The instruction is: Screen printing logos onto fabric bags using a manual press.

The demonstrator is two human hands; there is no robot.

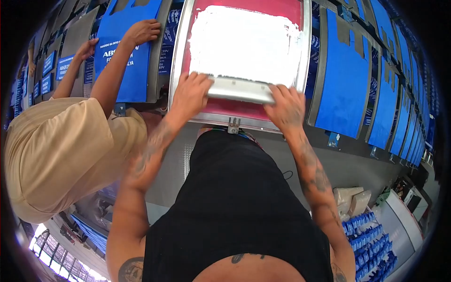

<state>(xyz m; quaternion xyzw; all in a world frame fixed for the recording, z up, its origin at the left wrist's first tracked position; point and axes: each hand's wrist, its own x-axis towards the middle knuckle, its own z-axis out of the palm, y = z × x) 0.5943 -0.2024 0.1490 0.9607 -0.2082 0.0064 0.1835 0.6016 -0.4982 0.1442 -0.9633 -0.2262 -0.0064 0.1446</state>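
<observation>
A metal-framed screen with a red mesh lies in front of me, much of it under thick white paste. A long metal-handled squeegee lies across the lower part of the paste. My left hand is closed on its left end, and my right hand grips its right end. A metal clamp sits at the near edge of the frame.
Blue flat pieces on boards line both sides. At left, a co-worker in tan has hands on a printed blue piece. Hanging blue items and pale wrapped packages are at lower right.
</observation>
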